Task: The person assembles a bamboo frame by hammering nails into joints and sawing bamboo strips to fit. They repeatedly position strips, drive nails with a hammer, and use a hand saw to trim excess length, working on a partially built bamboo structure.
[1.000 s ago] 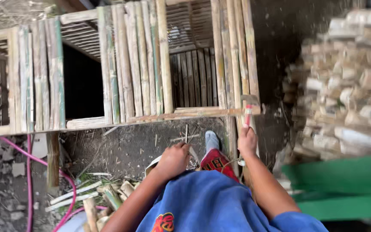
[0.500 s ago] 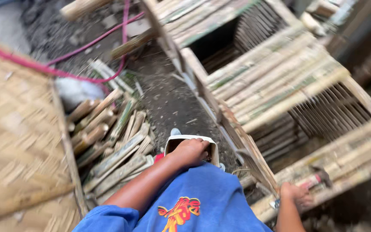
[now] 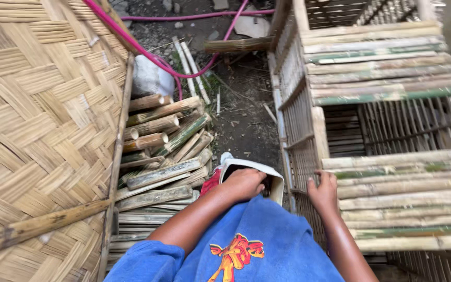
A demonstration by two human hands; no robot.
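Bracing against the bamboo crate [image 3: 387,172], the person's right hand [image 3: 323,191] curls around its edge slat to steady it, while the left hand [image 3: 244,183] reaches into a white box [image 3: 277,185], fingers hidden so its grip is unclear.

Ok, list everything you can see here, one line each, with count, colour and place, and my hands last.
woven bamboo mat: one, tan, left side
cut bamboo pieces: a pile, brown and green, on the ground beside the mat
hoses: two or so, pink, top centre on the dirt
bamboo slat frame: one, pale with green streaks, right side
white box: one, under the left hand, contents hidden
blue shirt: one, bottom centre
left hand: reaching into the box
right hand: resting on the frame's edge
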